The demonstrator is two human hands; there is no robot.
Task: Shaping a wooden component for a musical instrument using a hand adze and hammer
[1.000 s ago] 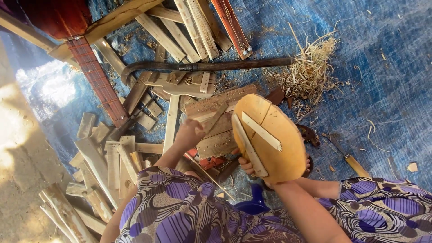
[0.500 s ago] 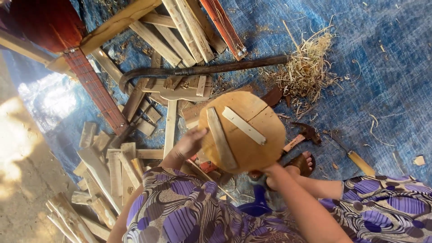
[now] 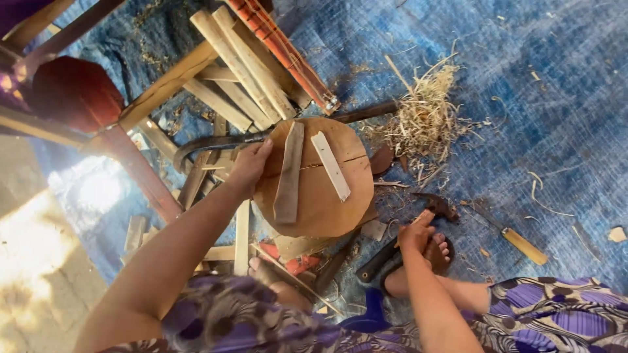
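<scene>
The left hand (image 3: 248, 167) now grips the left rim of the round wooden board (image 3: 314, 180), fingers closed over its edge; a second ago the right hand held this board tilted on edge. The board has since been laid flat, its two nailed battens (image 3: 288, 171) facing up, over the scrap wood on the blue tarpaulin (image 3: 523, 98). The right hand (image 3: 417, 234) has released it and closes on the hammer (image 3: 439, 206) handle, suggesting nailing comes next.

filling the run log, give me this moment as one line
left hand: holds edge of round wooden board | right hand: on hammer handle | board: two slats up | surface: blue tarp
</scene>
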